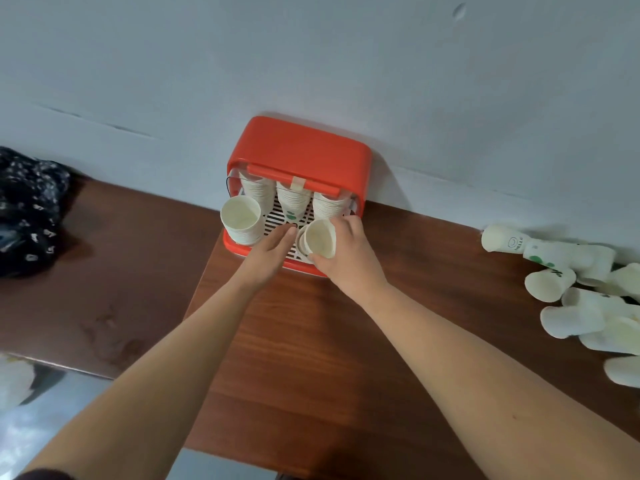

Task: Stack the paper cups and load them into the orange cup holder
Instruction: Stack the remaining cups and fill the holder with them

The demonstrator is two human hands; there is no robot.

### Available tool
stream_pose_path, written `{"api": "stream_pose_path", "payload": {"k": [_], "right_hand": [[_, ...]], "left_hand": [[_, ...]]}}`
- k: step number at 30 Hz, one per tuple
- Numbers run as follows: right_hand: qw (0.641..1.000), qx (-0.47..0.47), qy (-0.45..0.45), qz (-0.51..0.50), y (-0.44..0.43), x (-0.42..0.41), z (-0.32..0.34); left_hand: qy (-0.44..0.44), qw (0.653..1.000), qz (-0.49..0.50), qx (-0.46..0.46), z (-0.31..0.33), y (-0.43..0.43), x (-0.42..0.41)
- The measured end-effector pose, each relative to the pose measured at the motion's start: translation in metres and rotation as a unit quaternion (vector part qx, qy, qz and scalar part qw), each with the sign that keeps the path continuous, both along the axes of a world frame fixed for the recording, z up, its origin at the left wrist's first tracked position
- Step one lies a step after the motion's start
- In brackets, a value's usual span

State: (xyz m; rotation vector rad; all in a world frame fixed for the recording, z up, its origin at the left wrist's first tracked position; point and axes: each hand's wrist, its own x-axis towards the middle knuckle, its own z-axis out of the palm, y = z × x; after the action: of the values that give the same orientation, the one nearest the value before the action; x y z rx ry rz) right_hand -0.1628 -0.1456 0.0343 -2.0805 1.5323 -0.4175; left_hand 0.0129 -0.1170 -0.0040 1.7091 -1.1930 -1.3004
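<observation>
The orange cup holder (298,150) stands against the wall on the brown table, its front open over a white slatted tray. Three stacks of white paper cups (292,199) stand at the back inside it, and another stack (241,220) stands at the front left with its mouth up. My right hand (349,254) grips a short stack of cups (320,239) over the tray's front right. My left hand (270,249) reaches in beside it with straight fingers, fingertips at the stack's left side.
Several loose paper cups (571,299) lie in a heap on the table at the right. A dark patterned cloth (27,209) lies at the far left. The wooden table (311,358) ends near my arms, with a grey floor below left.
</observation>
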Motion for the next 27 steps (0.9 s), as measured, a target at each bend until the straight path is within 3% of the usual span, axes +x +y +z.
{"api": "stream_pose_path", "payload": {"k": [5, 12, 17, 21, 27], "right_hand": [[0.996, 0.072, 0.048, 0.036, -0.014, 0.010, -0.019], [0.995, 0.094, -0.015, -0.016, -0.018, 0.005, -0.033], [0.985, 0.143, -0.077, -0.065, -0.012, -0.008, -0.020], [0.982, 0.161, -0.027, -0.096, 0.022, -0.059, -0.011], [0.965, 0.205, 0.037, -0.161, 0.099, -0.198, -0.011]], "left_hand": [[-0.002, 0.999, -0.037, -0.019, -0.017, -0.005, 0.003], [-0.077, 0.993, -0.062, -0.070, -0.026, -0.004, -0.003], [-0.138, 0.988, -0.037, -0.057, -0.018, -0.001, -0.011], [-0.201, 0.979, -0.002, -0.021, -0.008, 0.021, -0.021], [-0.258, 0.959, -0.113, 0.001, -0.005, 0.053, -0.081]]}}
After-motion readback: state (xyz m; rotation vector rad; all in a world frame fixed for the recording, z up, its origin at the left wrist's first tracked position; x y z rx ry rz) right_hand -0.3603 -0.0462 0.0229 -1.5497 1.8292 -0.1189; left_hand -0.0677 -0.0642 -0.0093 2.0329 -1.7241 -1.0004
